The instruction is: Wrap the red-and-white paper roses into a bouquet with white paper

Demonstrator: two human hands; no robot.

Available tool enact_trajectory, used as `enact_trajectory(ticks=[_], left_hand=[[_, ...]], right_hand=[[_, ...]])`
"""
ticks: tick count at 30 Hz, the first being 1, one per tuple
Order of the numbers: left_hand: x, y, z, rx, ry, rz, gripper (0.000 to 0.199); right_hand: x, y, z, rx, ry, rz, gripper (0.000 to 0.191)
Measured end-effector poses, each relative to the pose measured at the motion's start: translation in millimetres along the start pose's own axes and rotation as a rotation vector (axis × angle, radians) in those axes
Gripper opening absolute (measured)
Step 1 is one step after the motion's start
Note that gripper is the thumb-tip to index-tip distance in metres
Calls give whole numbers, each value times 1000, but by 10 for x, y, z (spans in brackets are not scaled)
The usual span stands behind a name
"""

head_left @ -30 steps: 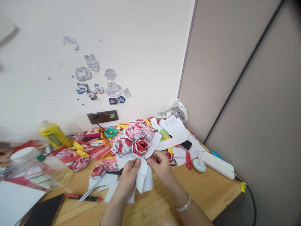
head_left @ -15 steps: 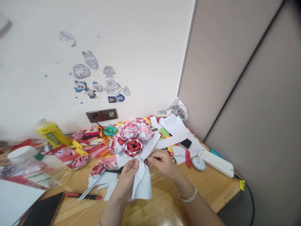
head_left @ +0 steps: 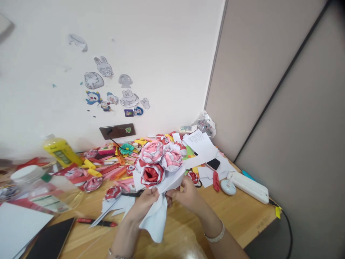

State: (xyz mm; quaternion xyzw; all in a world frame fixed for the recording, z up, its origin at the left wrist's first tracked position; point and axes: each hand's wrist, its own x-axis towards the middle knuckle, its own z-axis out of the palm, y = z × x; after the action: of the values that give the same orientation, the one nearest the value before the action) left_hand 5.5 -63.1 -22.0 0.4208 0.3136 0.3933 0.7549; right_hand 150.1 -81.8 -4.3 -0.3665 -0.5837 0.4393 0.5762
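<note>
A bouquet of folded paper roses (head_left: 152, 174), red, pink and white, is held over the table's front part. White wrapping paper (head_left: 156, 219) surrounds its stems and flares out below my hands. My left hand (head_left: 144, 203) grips the gathered neck of the wrapper from the left, thumb on top. On the right side, my right hand (head_left: 185, 192) is closed at the same neck, its fingers curled around the paper's edge. The stems inside the wrapper are hidden.
Loose coloured paper strips and flowers cover the back of the wooden table (head_left: 215, 223). At left stand a yellow bottle (head_left: 60, 151) and a clear jar (head_left: 51, 190). A red marker (head_left: 97, 222), phone (head_left: 213, 164) and white power strip (head_left: 249, 187) lie around the hands.
The bouquet has tilted and turned, its roses shifting right and toward me. The wrapper's lower end has swung left. Both hands still hold the neck.
</note>
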Motion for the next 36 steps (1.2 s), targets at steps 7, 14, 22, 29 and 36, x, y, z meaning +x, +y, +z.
enact_trajectory(ticks=[7,14,22,29,36], left_hand=[[-50,165,126,231,236,-33,30],[-43,217,198,654,518,369,21],[-205,303,341,975,322,460,25],[-116,211,374,1012,468,500,23],[-114,194,370,936,581,487,28]], right_hand=[[-8,82,1,-36,88,-78,23],[20,168,85,279,157,9,30],[17,175,146,189,295,59,44],[6,163,226,78,408,82,47],[-53,188,264,28,374,17,45]])
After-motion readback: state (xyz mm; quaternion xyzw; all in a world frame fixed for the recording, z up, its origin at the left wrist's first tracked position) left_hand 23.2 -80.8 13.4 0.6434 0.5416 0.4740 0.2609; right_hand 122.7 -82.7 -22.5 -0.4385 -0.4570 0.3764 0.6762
